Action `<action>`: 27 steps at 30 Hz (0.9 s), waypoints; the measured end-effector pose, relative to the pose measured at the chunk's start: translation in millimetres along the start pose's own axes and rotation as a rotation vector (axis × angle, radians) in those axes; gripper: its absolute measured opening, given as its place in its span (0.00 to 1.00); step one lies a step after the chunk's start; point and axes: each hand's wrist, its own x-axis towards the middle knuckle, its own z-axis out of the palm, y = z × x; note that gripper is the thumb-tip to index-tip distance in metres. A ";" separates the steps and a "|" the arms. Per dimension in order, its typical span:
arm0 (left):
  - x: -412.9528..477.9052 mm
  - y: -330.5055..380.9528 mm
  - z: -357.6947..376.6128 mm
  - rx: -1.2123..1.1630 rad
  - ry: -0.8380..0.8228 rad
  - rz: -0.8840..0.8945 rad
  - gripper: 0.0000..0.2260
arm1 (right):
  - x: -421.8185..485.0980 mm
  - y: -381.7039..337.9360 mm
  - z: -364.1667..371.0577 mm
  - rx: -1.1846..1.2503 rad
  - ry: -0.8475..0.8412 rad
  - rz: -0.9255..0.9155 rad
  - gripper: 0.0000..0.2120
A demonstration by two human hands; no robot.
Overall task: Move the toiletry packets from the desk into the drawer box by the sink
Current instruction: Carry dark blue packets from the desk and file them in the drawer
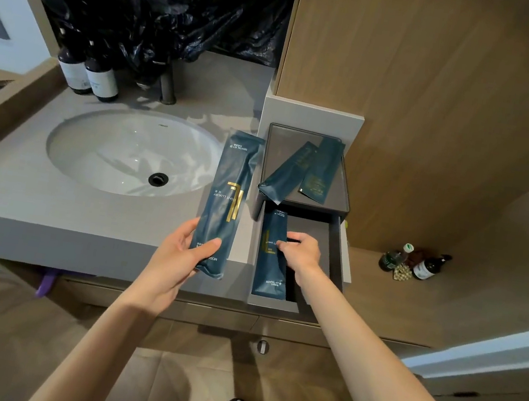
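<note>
**Stowing packets: one set into the open drawer, another waiting in the other hand.**

The right hand [300, 251] reaches into the pulled-out drawer [316, 227] of the dark grey drawer box [303, 206]. Its fingers are curled, pinching a long dark teal foil packet [271, 267] that lies along the drawer's left side. The left hand [178, 252] grips a matching gold-lettered teal packet [227, 194] by its lower end, above the grey stone counter [48, 200] beside the white oval sink [107, 154]. Two more teal packets [290, 173] lie on the box's top. The likely next move is to let go, then lay the left-hand packet lengthwise alongside.
</note>
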 end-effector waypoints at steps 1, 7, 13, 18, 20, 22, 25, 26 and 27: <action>0.8 0.7 -0.4 0.003 0.000 -0.002 0.23 | -0.2 1.3 1.8 -0.037 0.010 -0.029 0.18; 5.3 4.6 1.6 0.014 -0.007 -0.003 0.21 | 5.2 6.0 -12.0 -0.317 -0.077 -0.311 0.28; 10.2 5.2 3.2 0.010 0.006 -0.019 0.21 | 7.7 4.1 -39.6 -0.781 -0.437 -0.577 0.47; 14.9 5.6 7.4 0.007 0.004 -0.023 0.18 | 9.4 7.4 -35.7 -0.984 -0.556 -0.585 0.55; 16.4 5.4 8.3 0.011 -0.003 -0.024 0.18 | 10.4 7.1 -32.1 -0.956 -0.582 -0.588 0.56; 18.3 5.1 8.7 0.007 -0.001 -0.026 0.18 | 11.7 6.1 -30.6 -0.954 -0.599 -0.584 0.56; 20.6 5.3 10.5 0.008 0.003 -0.022 0.18 | 13.7 4.8 -30.2 -0.983 -0.607 -0.599 0.56; 21.3 5.3 11.8 0.007 0.004 -0.021 0.19 | 14.6 4.4 -30.0 -0.997 -0.609 -0.602 0.56; 22.3 4.9 12.8 0.016 0.002 -0.021 0.20 | 15.4 4.0 -29.8 -1.011 -0.611 -0.605 0.56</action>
